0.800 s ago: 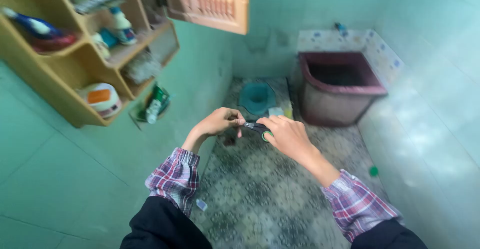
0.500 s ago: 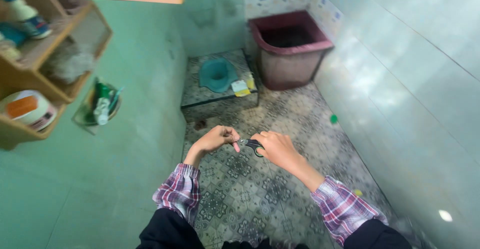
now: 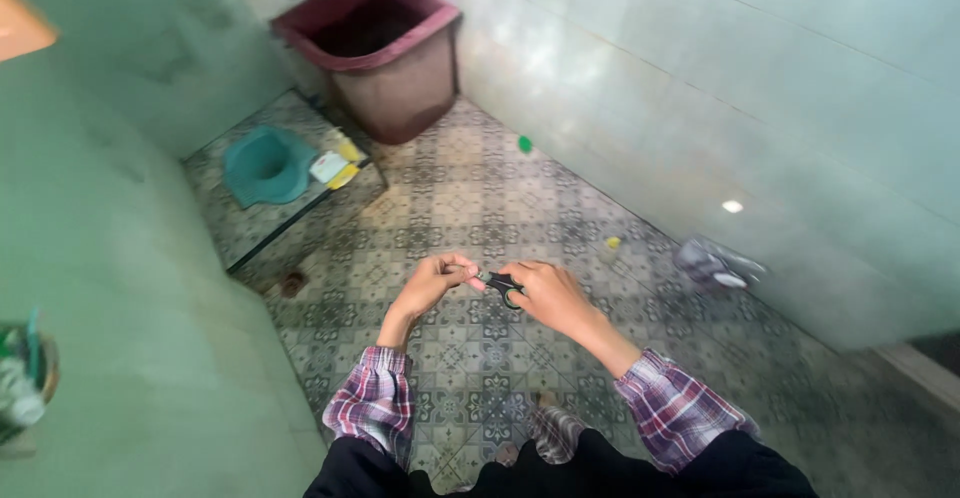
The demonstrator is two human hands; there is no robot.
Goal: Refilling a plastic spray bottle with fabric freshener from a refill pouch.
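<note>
1. Head view, the hands: a person in plaid sleeves is standing over a patterned tile floor [image 3: 470, 198], holding both hands together at chest height. The right hand [image 3: 545, 293] is gripping a small pair of scissors [image 3: 500, 284] with dark handles edged in green, its fingers closed around the handles and the blades pointing toward the other hand. The left hand [image 3: 432, 283] is pinching its fingertips together right at the blade tips; what it is pinching is too small to make out. The scissors are sitting between the two hands, above the floor, nearly level.

2. Head view, the room: a maroon water tub [image 3: 375, 43] is standing in the far corner against the pale tiled wall [image 3: 700, 88]. A teal squat toilet [image 3: 262, 165] is lying on a raised step to the left, with a white and yellow item [image 3: 335, 166] just beside it. A small green cap [image 3: 525, 144] and a yellow scrap [image 3: 612, 243] are lying on the floor, well apart from the hands. A crumpled grey bag [image 3: 715, 263] is resting at the foot of the wall on the right.
</note>
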